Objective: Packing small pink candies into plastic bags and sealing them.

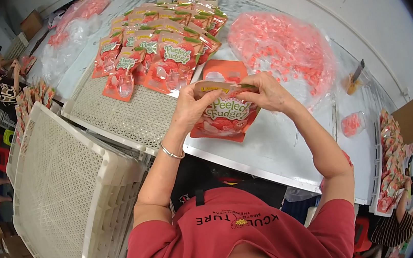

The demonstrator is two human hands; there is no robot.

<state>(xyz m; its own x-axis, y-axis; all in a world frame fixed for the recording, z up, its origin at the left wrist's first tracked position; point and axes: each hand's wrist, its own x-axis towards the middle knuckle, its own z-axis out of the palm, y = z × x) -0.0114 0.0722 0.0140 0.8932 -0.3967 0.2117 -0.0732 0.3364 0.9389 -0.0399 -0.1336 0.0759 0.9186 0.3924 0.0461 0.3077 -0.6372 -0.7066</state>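
Both hands grip the top edge of an upright red candy pouch [229,121], held near the table's front edge. My left hand [190,104] pinches its left upper corner, thumb in front. On the right upper corner, my right hand [268,93] presses with its thumb; most of its other fingers are hidden behind the pouch. Just beyond stands or lies another orange-red packet [226,68], partly covered by my hands. A pile of filled red pouches [172,58] rests on a pale perforated tray [106,108] to the left.
A big clear bag of pink wrapped pieces [283,42] spreads at the back right. Nearer right lies a clear jar of pink pieces [353,124]. Stacked crates [65,198] rise at my left. Another crate of pouches [390,158] is far right. Co-workers [3,92] are at both sides.
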